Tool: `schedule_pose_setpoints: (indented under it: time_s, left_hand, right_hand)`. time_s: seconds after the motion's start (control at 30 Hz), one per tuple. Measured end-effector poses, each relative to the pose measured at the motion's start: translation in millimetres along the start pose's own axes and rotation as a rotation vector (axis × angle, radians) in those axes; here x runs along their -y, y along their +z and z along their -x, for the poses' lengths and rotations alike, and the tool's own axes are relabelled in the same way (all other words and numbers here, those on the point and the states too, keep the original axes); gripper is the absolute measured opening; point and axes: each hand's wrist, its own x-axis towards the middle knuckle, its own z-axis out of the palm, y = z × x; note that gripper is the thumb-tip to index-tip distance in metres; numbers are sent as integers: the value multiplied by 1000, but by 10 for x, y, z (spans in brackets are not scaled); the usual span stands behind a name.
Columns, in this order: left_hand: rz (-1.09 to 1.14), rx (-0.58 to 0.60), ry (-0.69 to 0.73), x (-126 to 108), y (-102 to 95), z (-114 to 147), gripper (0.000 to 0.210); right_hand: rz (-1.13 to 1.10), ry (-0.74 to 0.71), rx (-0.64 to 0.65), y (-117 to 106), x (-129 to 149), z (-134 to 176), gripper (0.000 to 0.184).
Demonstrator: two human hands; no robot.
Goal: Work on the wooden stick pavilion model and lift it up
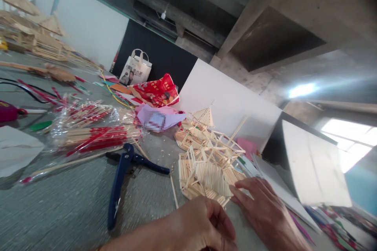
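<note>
Left hand (203,225) nearest lens, curled, contents indiscernible; right hand (265,211) flat, fingertips touching stick-built model house (209,164). Walls, roof panels assembled; unused sticks in bag (94,137), blue pliers (123,176) alongside.

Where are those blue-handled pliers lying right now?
In the head view, the blue-handled pliers lie open on the grey table, left of the stick model house, just below the packets of red-wrapped sticks and ahead of the left hand.

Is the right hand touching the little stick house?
Touching. The head view shows the right hand lying flat with its fingertips pressed on the near edge of the stick house.
</note>
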Motion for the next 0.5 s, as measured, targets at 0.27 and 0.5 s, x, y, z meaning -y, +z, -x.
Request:
schedule_pose_setpoints:
  time_s: [0.27,0.5]
  left_hand:
    - [-44,17,21,9,-11,14,33]
    - [-88,43,31,22,-35,-19,22]
  right_hand:
    - [50,-26,14,-65,51,-63,12]
    - [63,-30,-3,-164,82,-61,21]
